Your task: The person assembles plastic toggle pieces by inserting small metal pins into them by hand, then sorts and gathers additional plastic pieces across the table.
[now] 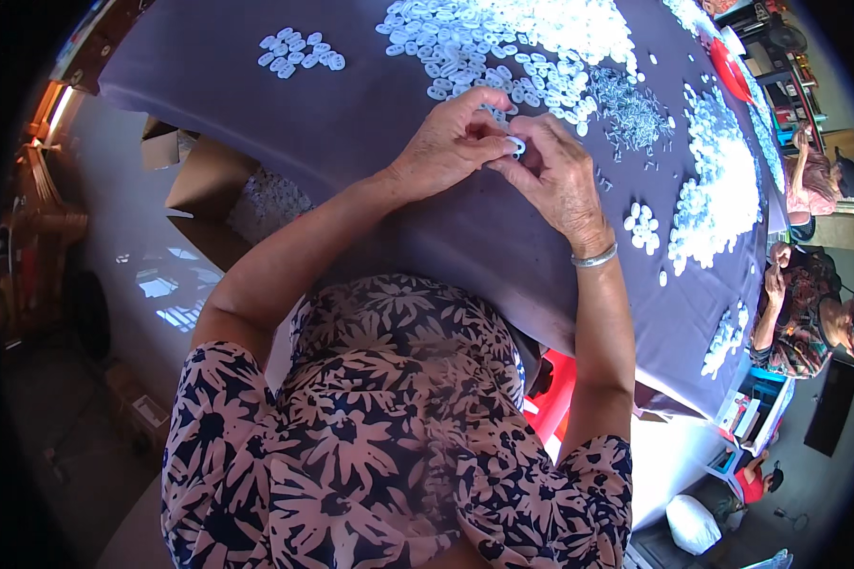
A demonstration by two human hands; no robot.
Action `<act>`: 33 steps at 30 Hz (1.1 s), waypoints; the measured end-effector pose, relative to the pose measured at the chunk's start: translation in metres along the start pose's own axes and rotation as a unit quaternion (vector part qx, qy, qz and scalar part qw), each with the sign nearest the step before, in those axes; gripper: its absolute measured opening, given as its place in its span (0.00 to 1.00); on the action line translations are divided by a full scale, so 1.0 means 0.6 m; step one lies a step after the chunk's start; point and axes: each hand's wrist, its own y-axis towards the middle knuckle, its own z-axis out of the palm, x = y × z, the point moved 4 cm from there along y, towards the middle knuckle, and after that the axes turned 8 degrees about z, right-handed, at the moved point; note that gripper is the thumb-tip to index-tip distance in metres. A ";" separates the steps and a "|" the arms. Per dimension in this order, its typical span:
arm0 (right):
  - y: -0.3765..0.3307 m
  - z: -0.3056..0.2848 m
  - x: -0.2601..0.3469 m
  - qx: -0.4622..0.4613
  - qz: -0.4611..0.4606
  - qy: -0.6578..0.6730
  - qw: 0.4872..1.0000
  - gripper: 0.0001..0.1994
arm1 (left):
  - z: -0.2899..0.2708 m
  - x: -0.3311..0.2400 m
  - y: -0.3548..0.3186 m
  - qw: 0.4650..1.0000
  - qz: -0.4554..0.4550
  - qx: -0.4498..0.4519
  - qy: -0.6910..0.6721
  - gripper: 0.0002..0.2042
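Note:
Over the purple-grey tablecloth (370, 104), my left hand (455, 142) and my right hand (555, 171) meet with fingertips pinched together. Between them is a small white oval plastic piece (515, 146), partly hidden by the fingers. Just beyond my hands spreads a large heap of similar white oval pieces with slots (465, 43). A scatter of tiny dark metallic pins or springs (631, 109), too small to name surely, lies past my right hand. A small cluster of oval pieces (299, 52) rests at the far left, and several white pieces (641, 228) lie right of my right wrist.
Another big white heap (716, 180) covers the table's right side, with a red dish (729, 71) beyond. On the floor at left stands an open cardboard box (213, 190) holding white pieces. Co-workers (802, 313) sit along the right side. A red stool (552, 394) shows beside me.

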 end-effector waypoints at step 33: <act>-0.027 0.041 0.009 0.036 -0.118 -0.047 0.991 0.09 | -0.004 -0.012 -0.004 0.982 -0.099 0.158 -0.018 0.26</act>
